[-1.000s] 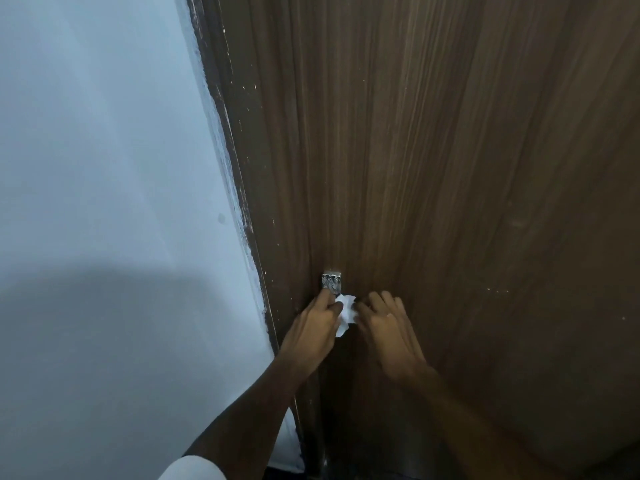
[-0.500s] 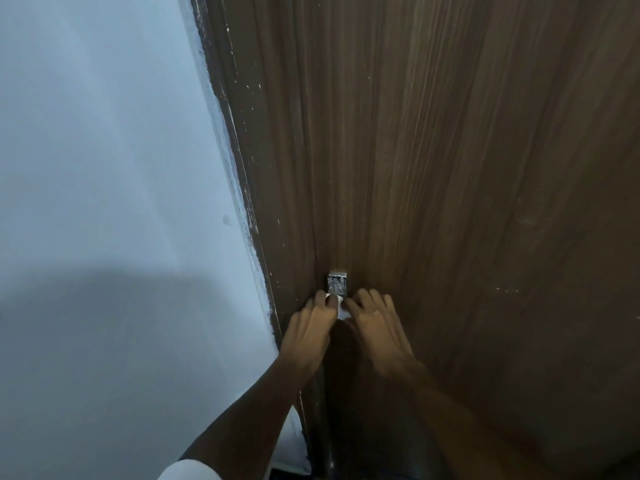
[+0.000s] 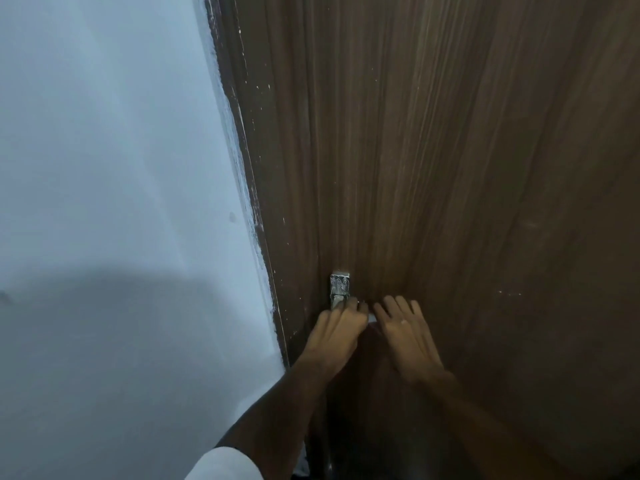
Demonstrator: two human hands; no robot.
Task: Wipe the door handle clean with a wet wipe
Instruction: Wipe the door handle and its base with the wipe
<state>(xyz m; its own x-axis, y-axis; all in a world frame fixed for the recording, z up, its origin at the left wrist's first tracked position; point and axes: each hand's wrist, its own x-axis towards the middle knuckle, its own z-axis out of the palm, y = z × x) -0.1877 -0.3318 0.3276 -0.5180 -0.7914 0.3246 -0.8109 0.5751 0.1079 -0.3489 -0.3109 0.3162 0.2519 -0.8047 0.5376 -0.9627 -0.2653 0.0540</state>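
Both hands have closed in since a second ago, hiding most of the wet wipe (image 3: 371, 317); only a sliver shows between my left hand (image 3: 341, 329) curled fingers and the right hand (image 3: 407, 329) flat, spread fingers. I'd rub along the door handle (image 3: 340, 287) (its plate sits just above my fingertips), avoiding the door frame (image 3: 263, 237).

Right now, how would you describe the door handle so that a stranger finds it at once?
Start at the brown wooden door, close to its left edge beside the pale wall. Just above the two hands sits the door handle, a small square silver metal piece, the only shiny thing on the dark wood.
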